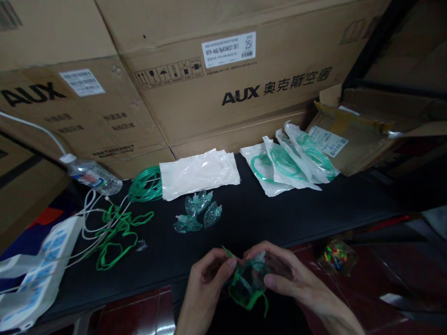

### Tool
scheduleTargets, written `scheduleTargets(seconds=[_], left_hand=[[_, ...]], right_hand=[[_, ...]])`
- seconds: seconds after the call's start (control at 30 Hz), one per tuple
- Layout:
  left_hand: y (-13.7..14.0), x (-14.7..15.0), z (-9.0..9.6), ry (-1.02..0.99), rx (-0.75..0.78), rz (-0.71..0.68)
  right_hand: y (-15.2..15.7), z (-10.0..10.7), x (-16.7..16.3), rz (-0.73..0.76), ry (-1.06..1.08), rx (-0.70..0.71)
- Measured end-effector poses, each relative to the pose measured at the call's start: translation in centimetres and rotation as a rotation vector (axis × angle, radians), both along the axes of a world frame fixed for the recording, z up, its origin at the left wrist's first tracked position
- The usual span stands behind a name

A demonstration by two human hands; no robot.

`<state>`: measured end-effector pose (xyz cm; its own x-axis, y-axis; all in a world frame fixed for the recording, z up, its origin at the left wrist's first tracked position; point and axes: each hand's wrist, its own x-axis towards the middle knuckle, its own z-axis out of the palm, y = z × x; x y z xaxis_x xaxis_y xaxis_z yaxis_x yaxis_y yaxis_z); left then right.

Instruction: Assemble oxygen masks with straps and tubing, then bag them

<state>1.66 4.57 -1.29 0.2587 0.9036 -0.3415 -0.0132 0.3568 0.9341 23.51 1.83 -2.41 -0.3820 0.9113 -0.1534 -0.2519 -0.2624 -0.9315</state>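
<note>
Near the front edge of the black surface, my right hand [291,274] is closed around a clear greenish oxygen mask [254,273]. My left hand [211,272] pinches the mask's green elastic strap [247,304] between thumb and fingers, and the strap's loose end hangs below the mask. Beyond my hands lie several loose clear masks [196,204] in a small cluster. Green straps [117,232] lie tangled to the left. Coiled green tubing [144,184] rests beside a stack of white pouches [199,174]. Several sealed packs [286,160] with green tubing inside lie at the back right.
A power strip [49,265] with white cables and a plastic bottle [94,176] are on the left. Large cardboard boxes [195,107] wall off the back. At the right stands an opened carton [363,135]. Colourful small pieces in a clear bag [337,256] sit lower right.
</note>
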Motion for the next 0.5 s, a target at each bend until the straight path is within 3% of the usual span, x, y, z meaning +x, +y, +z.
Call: scheduleTargets(seconds=[0.37, 0.5], left_hand=[[-0.3, 0.4, -0.5, -0.043, -0.17, 0.127], [-0.5, 0.9, -1.4, -0.06, -0.094, 0.165]], right_hand=[[0.0, -0.6, 0.2, 0.059, 0.049, 0.044], [0.1, -0.4, -0.3, -0.046, -0.001, -0.024]])
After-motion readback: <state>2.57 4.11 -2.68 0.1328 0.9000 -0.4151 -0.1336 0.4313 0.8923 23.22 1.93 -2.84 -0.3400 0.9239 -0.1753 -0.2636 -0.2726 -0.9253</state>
